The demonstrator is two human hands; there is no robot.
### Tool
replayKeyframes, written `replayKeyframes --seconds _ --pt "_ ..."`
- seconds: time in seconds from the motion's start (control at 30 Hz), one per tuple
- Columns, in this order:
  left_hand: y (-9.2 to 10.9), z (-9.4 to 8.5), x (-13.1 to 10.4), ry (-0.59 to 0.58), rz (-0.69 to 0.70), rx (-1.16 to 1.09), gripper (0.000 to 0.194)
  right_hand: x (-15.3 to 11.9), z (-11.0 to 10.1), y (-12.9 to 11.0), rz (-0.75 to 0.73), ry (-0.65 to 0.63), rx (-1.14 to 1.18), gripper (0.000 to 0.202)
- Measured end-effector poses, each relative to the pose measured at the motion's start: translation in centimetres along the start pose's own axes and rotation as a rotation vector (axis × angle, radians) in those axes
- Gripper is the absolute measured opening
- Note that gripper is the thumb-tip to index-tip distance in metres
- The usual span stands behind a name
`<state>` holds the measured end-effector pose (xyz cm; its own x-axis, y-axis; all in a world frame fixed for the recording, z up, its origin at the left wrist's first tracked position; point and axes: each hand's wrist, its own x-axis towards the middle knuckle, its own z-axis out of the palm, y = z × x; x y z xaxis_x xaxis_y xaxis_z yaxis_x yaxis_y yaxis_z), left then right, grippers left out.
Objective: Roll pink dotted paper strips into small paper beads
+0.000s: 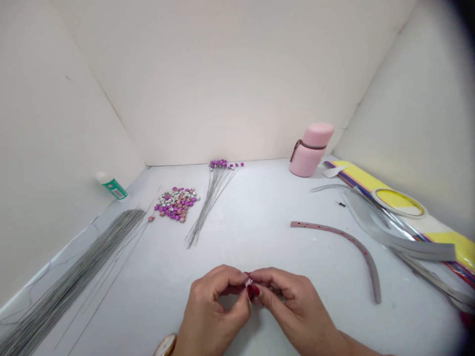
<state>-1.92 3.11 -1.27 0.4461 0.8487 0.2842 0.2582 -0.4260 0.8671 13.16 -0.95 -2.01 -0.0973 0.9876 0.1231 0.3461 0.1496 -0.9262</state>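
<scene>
My left hand (pixel 218 304) and my right hand (pixel 287 306) meet low in the middle of the view, fingertips pinched together. Between them shows a tiny shiny pinkish-silver piece (pixel 249 282), mostly covered by the fingers; its exact kind cannot be made out. Beyond the hands, to the left, lies a pile of small puffy stars (pixel 177 203) in purple, silver and rose. A bunch of thin grey wires (pixel 212 200) with purple stars on the far ends lies just right of the pile. To the right of my hands curves a pinkish-grey strip (pixel 345 236) with red marks.
A thick bundle of bare wires (pixel 85 269) runs along the left side, near a green-and-white tube (pixel 114 188). At the back right stands a pink bottle (pixel 308 155). Yellow sheets (pixel 356 177), a tape roll (pixel 423 210) and grey strips (pixel 411 245) lie along the right wall.
</scene>
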Motion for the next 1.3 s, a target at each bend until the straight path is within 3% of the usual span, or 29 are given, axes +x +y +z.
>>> replayKeyframes --seconds 0.3,0.63,0.83,1.17,1.3 --pt "0.2 0.3 -0.4 0.047 0.049 0.154 0.015 -0.2 0.4 0.1 -0.215 0.085 -0.228 0.021" --pt "0.2 0.5 0.0 0.054 -0.024 0.104 0.015 -0.2 0.6 0.0 -0.226 0.128 -0.281 0.020" --pt "0.1 0.3 -0.2 0.010 -0.121 -0.055 0.014 0.0 0.3 -0.2 -0.120 0.138 -0.154 0.020" --pt "-0.1 -0.6 0.0 -0.029 -0.038 -0.112 0.018 0.1 -0.1 0.4 -0.199 0.119 -0.117 0.025" --pt "-0.3 -0.6 -0.2 -0.036 0.002 -0.073 0.022 0.0 -0.2 0.3 -0.150 0.117 -0.123 0.022"
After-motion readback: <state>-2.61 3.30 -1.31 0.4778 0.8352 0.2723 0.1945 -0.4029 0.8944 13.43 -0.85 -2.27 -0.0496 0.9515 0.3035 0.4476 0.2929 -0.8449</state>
